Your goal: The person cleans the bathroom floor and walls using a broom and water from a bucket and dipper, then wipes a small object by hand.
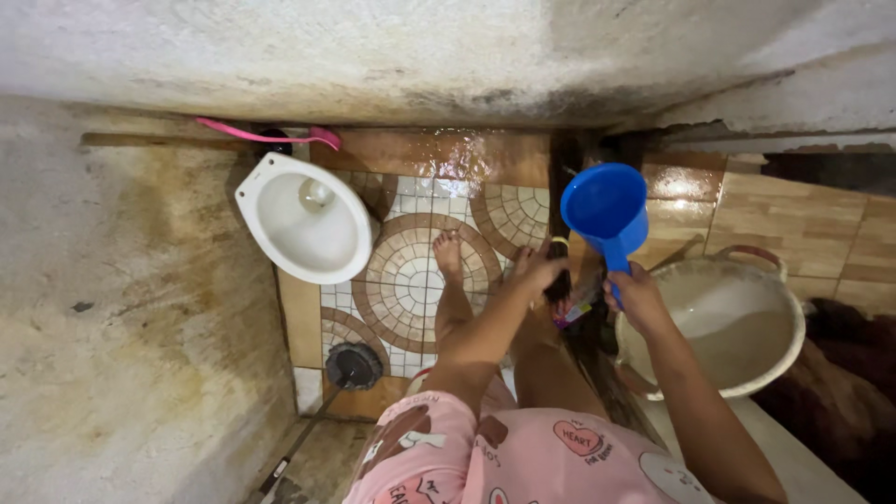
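A wet patterned tile floor [411, 271] holds a white toilet bowl [303, 219] at the left and a large white basin [737, 327] of cloudy water at the right, beside the person's knees. The right hand [635, 294] is closed around the handle of a blue dipper [607, 210], raised above the basin's near rim. The left hand [537, 271] grips a dark, wet hank of hair [560, 215]; whether rinsing is finished cannot be told.
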